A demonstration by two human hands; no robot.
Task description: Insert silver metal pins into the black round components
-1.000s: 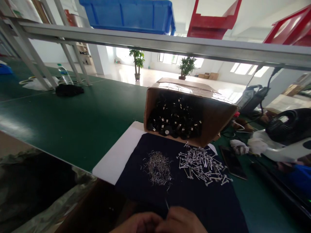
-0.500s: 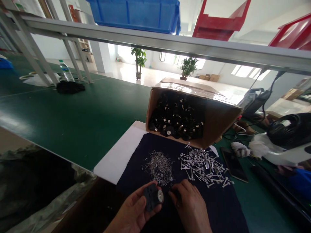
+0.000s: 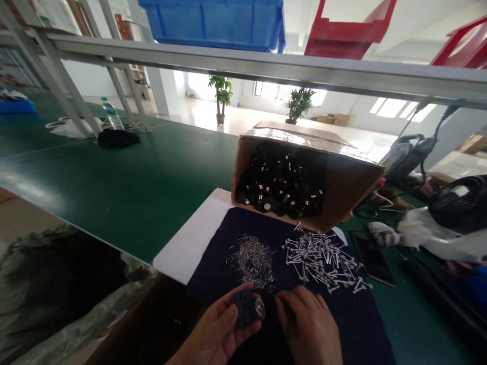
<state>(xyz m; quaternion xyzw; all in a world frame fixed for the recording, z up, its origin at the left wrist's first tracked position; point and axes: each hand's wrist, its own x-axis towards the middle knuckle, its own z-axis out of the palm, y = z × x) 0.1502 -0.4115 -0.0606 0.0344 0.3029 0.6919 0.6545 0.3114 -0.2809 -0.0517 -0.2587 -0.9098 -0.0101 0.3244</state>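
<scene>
My left hand point(image 3: 222, 324) grips a black plastic part point(image 3: 244, 308) with a round silver metal disc on its right side. Just to the right, my right hand point(image 3: 310, 324) hovers over the dark cloth point(image 3: 216, 253), thumb and fingertips pinched together; whatever they hold is too small or hidden to make out. Beyond both hands lies a heap of small thin metal pins point(image 3: 254, 258). To its right is a looser pile of longer silver headed pins point(image 3: 323, 258). Behind the piles, a cardboard box point(image 3: 352, 187) lies on its side, holding many similar black parts point(image 3: 281, 187).
A white sheet point(image 3: 190, 243) lies under the cloth on the green table point(image 3: 152, 177). At right are a phone point(image 3: 373, 258) and a black fan point(image 3: 462, 208). An overhead shelf carries a blue bin point(image 3: 216, 25) and red bins point(image 3: 350, 35). A water bottle point(image 3: 112, 115) stands far left.
The view has shifted slightly, so most things appear a little farther right. The right hand's fingertips stay pinched beside the pin heap; the left hand still holds the black part.
</scene>
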